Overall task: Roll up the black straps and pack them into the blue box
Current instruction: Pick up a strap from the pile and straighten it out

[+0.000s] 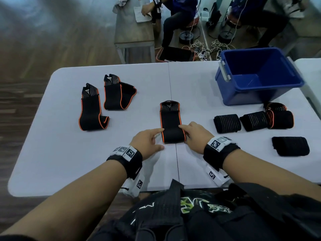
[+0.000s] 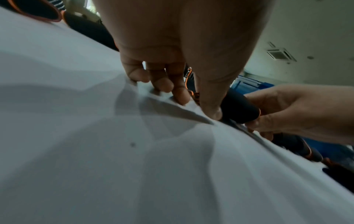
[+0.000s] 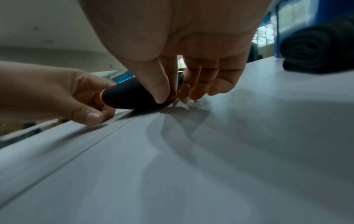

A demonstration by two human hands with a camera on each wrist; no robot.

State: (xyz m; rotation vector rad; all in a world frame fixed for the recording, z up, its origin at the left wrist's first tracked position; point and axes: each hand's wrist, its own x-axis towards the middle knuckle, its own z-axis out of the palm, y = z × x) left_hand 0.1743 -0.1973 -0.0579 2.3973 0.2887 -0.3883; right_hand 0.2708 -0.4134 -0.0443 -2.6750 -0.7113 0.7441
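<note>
A black strap [image 1: 171, 122] with orange edges lies lengthwise at the table's middle, its near end curled into a small roll [image 3: 130, 98]. My left hand [image 1: 159, 139] pinches the roll's left side, index finger on top and thumb at the near edge. My right hand [image 1: 186, 134] pinches the right side, thumb [image 3: 161, 91] pressed on the roll. The blue box [image 1: 257, 75] stands open at the far right with nothing visible inside. Two more unrolled straps [image 1: 92, 108] [image 1: 118, 92] lie at the far left.
Several rolled black straps [image 1: 227, 123] [image 1: 253, 120] [image 1: 290, 146] sit at the right, in front of the box. The white table [image 1: 52, 136] has a seam down its middle. Beyond it are a small wooden table [image 1: 133, 32], seated people and floor cables.
</note>
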